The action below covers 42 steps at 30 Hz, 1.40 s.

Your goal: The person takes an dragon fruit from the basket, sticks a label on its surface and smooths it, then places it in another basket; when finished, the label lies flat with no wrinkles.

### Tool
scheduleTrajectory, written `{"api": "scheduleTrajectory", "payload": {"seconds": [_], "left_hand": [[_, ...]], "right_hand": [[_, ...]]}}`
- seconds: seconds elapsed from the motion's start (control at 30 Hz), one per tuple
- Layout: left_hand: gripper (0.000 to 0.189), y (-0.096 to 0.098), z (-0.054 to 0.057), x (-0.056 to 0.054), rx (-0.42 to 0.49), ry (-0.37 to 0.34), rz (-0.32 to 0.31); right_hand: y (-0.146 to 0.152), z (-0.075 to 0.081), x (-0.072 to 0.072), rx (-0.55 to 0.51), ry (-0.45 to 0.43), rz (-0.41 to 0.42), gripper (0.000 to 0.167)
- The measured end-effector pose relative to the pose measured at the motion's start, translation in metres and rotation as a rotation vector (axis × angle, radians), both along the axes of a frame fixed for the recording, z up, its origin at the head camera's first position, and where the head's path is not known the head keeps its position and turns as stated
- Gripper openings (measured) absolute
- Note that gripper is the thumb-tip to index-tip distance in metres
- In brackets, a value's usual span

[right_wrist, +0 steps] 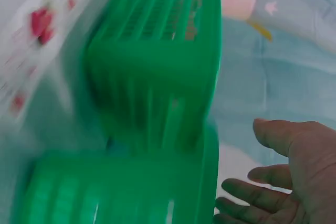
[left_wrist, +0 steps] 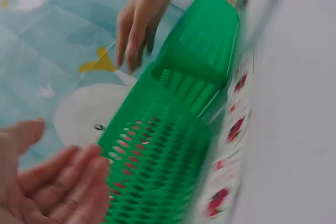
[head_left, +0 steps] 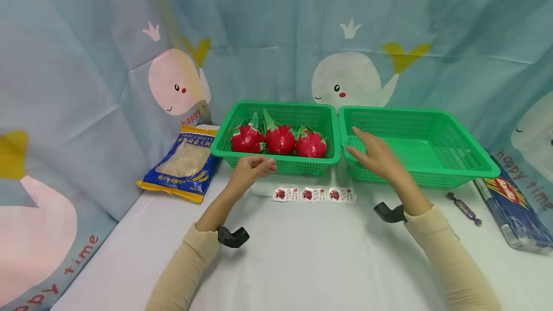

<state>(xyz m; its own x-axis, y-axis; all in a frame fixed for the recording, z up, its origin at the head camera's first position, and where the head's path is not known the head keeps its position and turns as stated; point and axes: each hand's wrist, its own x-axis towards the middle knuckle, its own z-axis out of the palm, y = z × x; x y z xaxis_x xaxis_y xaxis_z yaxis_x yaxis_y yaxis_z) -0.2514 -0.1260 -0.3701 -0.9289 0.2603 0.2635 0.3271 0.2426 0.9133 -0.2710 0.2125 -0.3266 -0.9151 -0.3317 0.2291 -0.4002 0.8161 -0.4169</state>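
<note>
Three red dragon fruits (head_left: 280, 140) with green tips lie in the left green basket (head_left: 276, 105). My left hand (head_left: 252, 172) is at that basket's front rim, fingers relaxed and nothing held; its wrist view shows the open palm beside the perforated basket wall. Over the left end of the right green basket (head_left: 414, 173), my right hand (head_left: 380, 158) hovers with thumb and fingers spread and nothing in it. A strip of dragon fruit stickers (head_left: 314, 194) lies on the white table in front of the left basket.
A blue and yellow pasta bag (head_left: 183, 163) leans at the left against the printed curtain (head_left: 268, 28). To the right lie a purple wrapped candy (head_left: 464, 209) and a dark blue package (head_left: 514, 205). The two baskets stand side by side by the curtain.
</note>
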Motion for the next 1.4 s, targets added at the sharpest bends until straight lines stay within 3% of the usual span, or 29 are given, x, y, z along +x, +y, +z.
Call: {"api": "scheduleTrajectory", "payload": {"seconds": [0.1,0.17,0.23,0.33,0.43,0.57,0.77,0.93,1.17,1.4], "left_hand": [[0.047,0.001,-0.008,-0.006,0.153,-0.341,-0.037],[0.049,0.001,-0.013,-0.009,0.267,-0.457,-0.007],[0.046,0.000,-0.017,-0.011,0.406,-0.503,0.048],[0.038,-0.001,-0.020,-0.015,0.585,-0.500,0.127],[0.030,-0.003,-0.020,-0.018,0.661,-0.489,0.168],[0.028,-0.004,-0.018,-0.019,0.671,-0.494,0.180],[0.024,-0.005,-0.018,-0.019,0.682,-0.488,0.196],[0.026,-0.006,-0.020,-0.020,0.691,-0.482,0.199],[0.026,-0.006,-0.022,-0.019,0.695,-0.475,0.203],[0.025,-0.006,-0.023,-0.021,0.702,-0.457,0.201]], "right_hand": [[-0.029,0.004,-0.019,-0.053,-0.044,0.034,0.065],[-0.048,0.004,-0.030,-0.053,-0.074,0.042,0.065],[-0.066,0.002,-0.038,-0.047,-0.098,0.040,0.067],[-0.088,-0.002,-0.046,-0.019,-0.108,0.020,0.071],[-0.101,-0.007,-0.053,-0.017,-0.140,-0.021,0.067],[-0.111,-0.012,-0.062,0.009,-0.192,-0.089,0.069],[-0.121,-0.016,-0.074,0.224,-0.258,-0.173,0.102],[-0.126,-0.022,-0.082,0.340,-0.198,-0.196,0.093],[-0.115,-0.025,-0.085,0.169,-0.080,-0.118,0.068],[-0.105,-0.015,-0.081,0.054,-0.006,-0.050,0.064]]}}
